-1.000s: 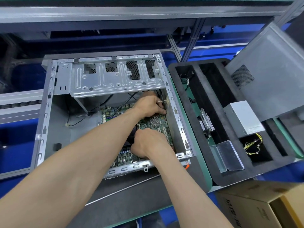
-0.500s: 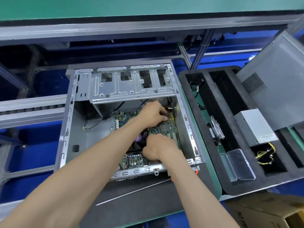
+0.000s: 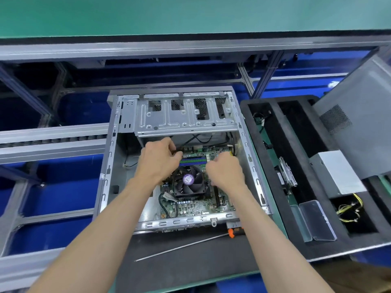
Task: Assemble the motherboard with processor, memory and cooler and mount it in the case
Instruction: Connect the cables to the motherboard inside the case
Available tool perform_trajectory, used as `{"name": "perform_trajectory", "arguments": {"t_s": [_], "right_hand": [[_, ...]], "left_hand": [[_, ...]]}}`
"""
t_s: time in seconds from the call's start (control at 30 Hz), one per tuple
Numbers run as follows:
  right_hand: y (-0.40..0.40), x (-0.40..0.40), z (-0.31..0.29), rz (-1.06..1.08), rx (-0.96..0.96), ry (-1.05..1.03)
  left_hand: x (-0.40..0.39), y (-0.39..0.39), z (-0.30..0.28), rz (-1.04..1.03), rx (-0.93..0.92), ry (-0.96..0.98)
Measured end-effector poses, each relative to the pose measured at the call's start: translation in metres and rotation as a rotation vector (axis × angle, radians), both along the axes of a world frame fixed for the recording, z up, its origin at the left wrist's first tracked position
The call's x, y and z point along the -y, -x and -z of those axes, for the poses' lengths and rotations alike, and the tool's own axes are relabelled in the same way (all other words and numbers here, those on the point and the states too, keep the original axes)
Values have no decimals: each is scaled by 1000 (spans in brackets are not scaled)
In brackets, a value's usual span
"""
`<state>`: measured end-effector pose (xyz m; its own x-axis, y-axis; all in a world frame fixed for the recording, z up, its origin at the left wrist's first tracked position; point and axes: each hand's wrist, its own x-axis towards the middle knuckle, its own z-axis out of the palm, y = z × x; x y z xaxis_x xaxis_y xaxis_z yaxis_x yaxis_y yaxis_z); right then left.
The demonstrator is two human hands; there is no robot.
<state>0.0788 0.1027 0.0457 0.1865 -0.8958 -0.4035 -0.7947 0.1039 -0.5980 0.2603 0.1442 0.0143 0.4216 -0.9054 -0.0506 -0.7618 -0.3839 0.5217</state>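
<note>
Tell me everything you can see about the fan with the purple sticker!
The cooler fan is black, looks plastic, with curved blades around a round purple label at its hub. It sits in a squarish black frame, lying flat and facing up, on the green motherboard inside the open grey case. Blue memory slots lie just beyond it. The left hand and right hand are above either side of it; whether they touch it is unclear. Blur hides whether it spins.

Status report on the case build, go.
Left hand pinching a black cable at the board's far edge. Right hand curled over motherboard; grip hidden. Board and cooler in case. Nothing blocking.
</note>
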Motion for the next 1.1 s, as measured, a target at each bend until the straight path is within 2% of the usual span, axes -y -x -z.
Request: {"name": "perform_trajectory", "arguments": {"t_s": [0.13,0.23,0.33,0.47,0.57,0.63,0.7,0.77,0.93,1.1], "right_hand": [[-8,20,6,105,286,-69],[-16,27,15,121,425,-153],[-23,31,24,82,472,-201],[-26,28,25,49,496,-215],[-25,26,22,39,502,-221],[-24,25,20,30,523,-236],[-23,25,18,20,560,-249],[-23,24,16,16,611,-248],[-23,23,15,26,712,-271],[-24,24,12,79,890,-368]], "left_hand": [[-3,-7,7,163,-65,-98],[-2,-13,9,115,-120,-79],[-1,-16,10,-1,-136,-69],[-1,-18,12,30,-128,-132],[-3,-19,7,-83,-226,-70],[-3,-20,3,-113,-376,-21],[-5,-17,-3,-77,-581,8],[-6,-16,-7,-25,-687,49],[-7,-12,-12,93,-675,134],[-7,-12,-14,211,-815,33]]}}
